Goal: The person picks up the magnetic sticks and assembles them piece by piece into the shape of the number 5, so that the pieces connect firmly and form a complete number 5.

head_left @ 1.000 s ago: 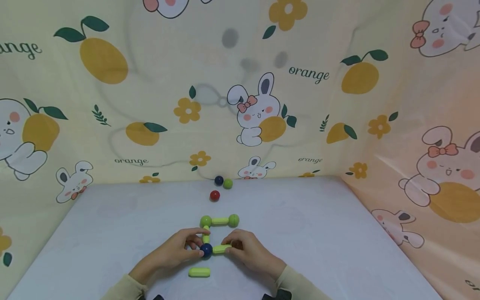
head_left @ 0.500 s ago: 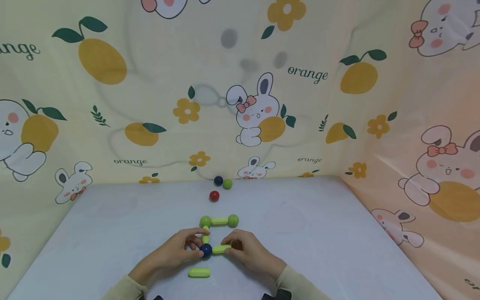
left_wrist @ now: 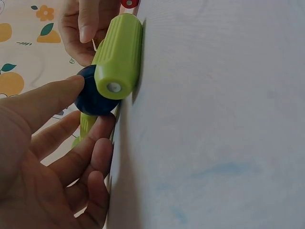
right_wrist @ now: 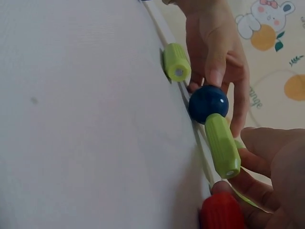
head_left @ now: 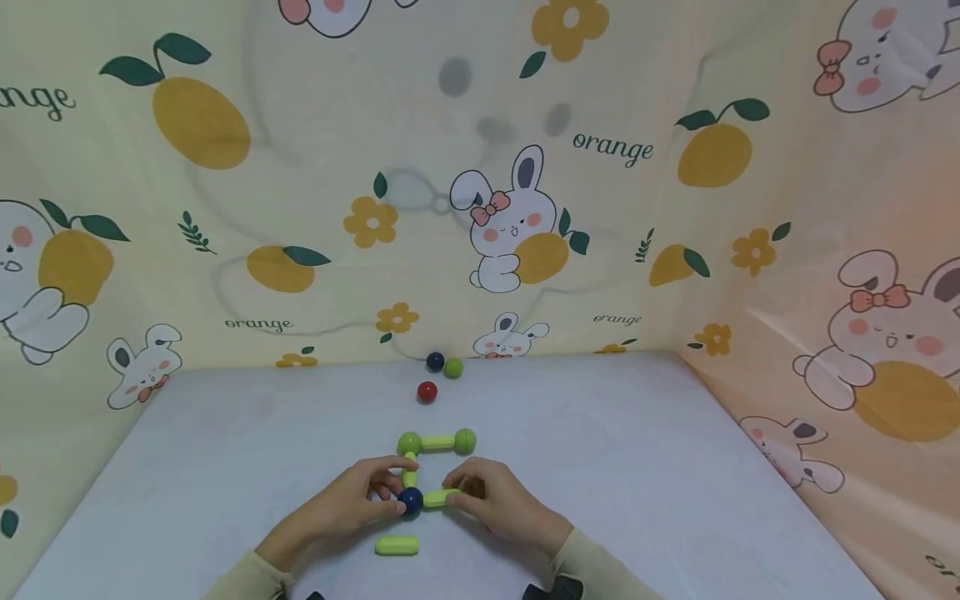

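Observation:
My left hand [head_left: 352, 498] pinches a dark blue ball [head_left: 410, 501], its thumb on the near side, and its index finger reaches a light green rod [head_left: 409, 475] running away from the ball. That rod joins a green ball [head_left: 408, 443], from which another green rod [head_left: 437, 442] leads right to a second green ball [head_left: 465, 441]. My right hand [head_left: 502, 504] pinches the outer end of a green rod [right_wrist: 222, 145] whose other end meets the blue ball. Nearer me, a loose green rod [head_left: 397, 546] lies on the table; its metal tip shows in the left wrist view.
Toward the back of the white table [head_left: 600, 433] sit a red ball [head_left: 427, 392], another dark blue ball [head_left: 435, 362] and a green ball [head_left: 453, 367]. A red rod [right_wrist: 222, 213] shows beside the right hand in the right wrist view. Behind hangs a patterned cloth [head_left: 300, 183].

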